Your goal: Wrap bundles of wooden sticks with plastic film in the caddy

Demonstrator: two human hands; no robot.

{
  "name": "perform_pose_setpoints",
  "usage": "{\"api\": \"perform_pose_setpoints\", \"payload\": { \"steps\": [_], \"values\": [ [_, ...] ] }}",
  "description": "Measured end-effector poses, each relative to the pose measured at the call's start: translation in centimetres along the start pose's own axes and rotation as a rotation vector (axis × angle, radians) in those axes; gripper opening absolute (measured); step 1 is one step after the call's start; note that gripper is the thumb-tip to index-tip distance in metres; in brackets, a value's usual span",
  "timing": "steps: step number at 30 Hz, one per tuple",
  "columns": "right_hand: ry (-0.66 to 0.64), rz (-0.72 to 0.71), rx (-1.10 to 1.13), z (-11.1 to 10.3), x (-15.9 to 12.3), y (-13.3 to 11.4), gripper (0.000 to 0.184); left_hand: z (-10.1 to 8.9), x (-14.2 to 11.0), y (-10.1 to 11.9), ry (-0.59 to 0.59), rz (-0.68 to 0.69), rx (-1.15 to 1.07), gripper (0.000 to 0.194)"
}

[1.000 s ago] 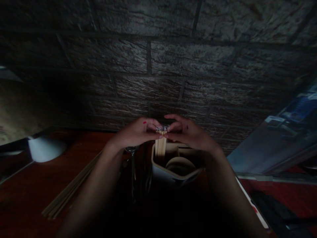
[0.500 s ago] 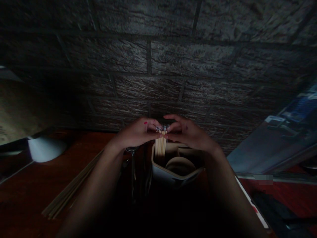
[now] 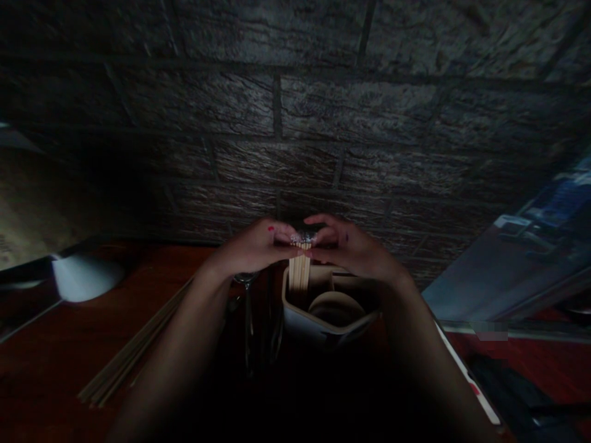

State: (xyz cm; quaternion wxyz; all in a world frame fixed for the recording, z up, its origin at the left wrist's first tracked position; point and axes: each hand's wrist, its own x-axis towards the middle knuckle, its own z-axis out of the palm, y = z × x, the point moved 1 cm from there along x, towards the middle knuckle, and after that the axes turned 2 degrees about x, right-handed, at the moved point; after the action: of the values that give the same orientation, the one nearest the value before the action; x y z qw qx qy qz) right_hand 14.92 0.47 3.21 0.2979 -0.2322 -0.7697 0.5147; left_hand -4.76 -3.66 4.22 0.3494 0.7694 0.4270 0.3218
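Hardly any movement is seen since the earlier frame: the left hand (image 3: 265, 243) and the right hand (image 3: 357, 247) are held in the same place, and only the glints on the patterned stick tops are slightly changed. A bundle of pale sticks (image 3: 299, 271) is gripped at its top between the thumbs and fingers of both hands, while its lower part is stood upright in the left compartment of a divided holder (image 3: 285, 298). A rounded piece (image 3: 336, 304) is contained beside the bundle in the holder. The holder's right end is partly hidden by the right forearm. Just left of the holder, metal utensils (image 3: 249, 320) are laid on the dark reddish tabletop (image 3: 152, 264). Farther left, long thin sticks (image 3: 133, 344) are partly covered by the left forearm, and a white tapered object (image 3: 85, 278) is placed beyond them. The space behind the hands is closed off by a brick-patterned wall (image 3: 314, 111). Faint marks on a tan surface (image 3: 32, 203) at far left are too blurred to be read.
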Motion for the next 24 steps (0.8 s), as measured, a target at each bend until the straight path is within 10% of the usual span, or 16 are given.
{"api": "perform_pose_setpoints", "payload": {
  "steps": [24],
  "values": [
    [-0.019,-0.001,0.021,0.02,0.10,0.12,0.050,0.15,0.04,0.20,-0.004,-0.028,-0.010,0.018]
  ]
}}
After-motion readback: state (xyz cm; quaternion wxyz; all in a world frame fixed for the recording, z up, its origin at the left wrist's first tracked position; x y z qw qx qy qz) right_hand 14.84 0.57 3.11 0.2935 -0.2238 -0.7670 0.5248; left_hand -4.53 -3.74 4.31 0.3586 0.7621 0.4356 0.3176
